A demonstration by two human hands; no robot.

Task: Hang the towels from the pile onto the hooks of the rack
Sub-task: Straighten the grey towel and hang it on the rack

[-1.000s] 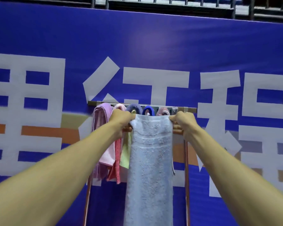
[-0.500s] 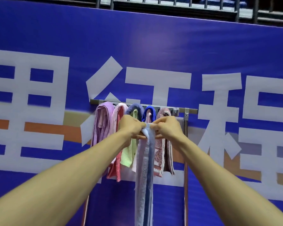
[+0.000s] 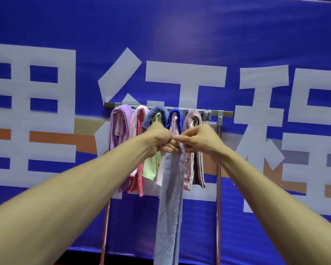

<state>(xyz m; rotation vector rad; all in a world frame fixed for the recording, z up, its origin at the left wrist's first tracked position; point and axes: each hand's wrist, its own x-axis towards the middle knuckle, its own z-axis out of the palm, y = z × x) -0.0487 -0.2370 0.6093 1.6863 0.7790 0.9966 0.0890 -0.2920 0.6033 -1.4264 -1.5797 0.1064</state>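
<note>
Head view, only one given. Pinching the bunched top edge of a pale blue towel (image 3: 170, 197) with the left hand (image 3: 159, 136), fingers curled tight round the gather. Same with the right hand (image 3: 199, 138): thumb and fingertips nipping the cloth from the other side, knuckles almost touching the left's. Gathered like that probably to make a narrow neck that slips over a single hook. Hanging long and straight below the fists, folded lengthwise, in front of the rack (image 3: 225, 112) and not on any hook yet. Held just below bar height, so judged mid-step: bunched, ready to lift on.

Along the bar, left to right: purple towel (image 3: 120, 127), pink towel (image 3: 139, 121), grey-blue towel (image 3: 157, 113) over a green towel (image 3: 151, 167), bright blue towel (image 3: 175, 113) over something pale pink, then a mauve patterned towel (image 3: 192, 119). All draped over hooks, packed side by side.

Just right of the mauve one, a bare hook (image 3: 206, 113), likely the target. Needs a move up and to the right. In the way: mauve patterned towel crowding that hook on the left, right post (image 3: 218, 169) and its bracket close on the other side. Risk of snagging or dragging the neighbour off.

Behind everything, a blue banner (image 3: 180, 35) with big white characters. Pile not in view.
</note>
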